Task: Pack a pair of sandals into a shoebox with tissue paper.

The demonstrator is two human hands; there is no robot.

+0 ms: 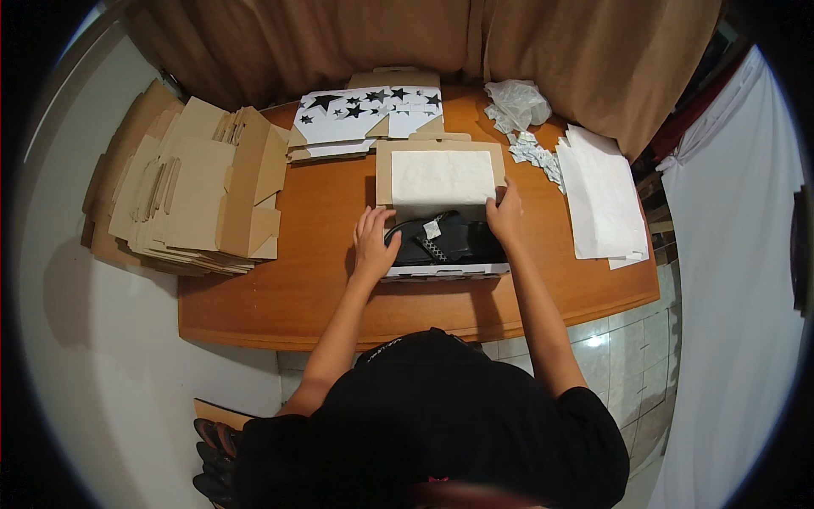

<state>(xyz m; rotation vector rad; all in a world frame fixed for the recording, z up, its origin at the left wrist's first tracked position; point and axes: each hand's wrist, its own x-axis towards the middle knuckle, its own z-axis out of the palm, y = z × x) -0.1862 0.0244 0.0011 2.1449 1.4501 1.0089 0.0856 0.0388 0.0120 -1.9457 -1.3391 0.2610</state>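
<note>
A shoebox [445, 271] stands on the table before me with its lid [500, 157] raised at the far side. White paper [443, 176] covers the lid's inner face. Inside the box lies black footwear [466, 243], seemingly sandals, with a small white packet [432, 230] on a patterned strap. My left hand [371, 244] rests at the box's left side, fingers stretched and thumb apart over the edge. At the right, my right hand [506, 215] grips the lid's lower right edge, thumb on the inner side and fingers outside.
Flattened brown cardboard boxes [182, 187] are piled at the left. White star-printed cardboard [365, 110] lies at the back. Small white packets [536, 154], a clear plastic bag [519, 103] and white paper sheets [600, 199] lie to the right. Dark footwear [216, 454] stands low at left.
</note>
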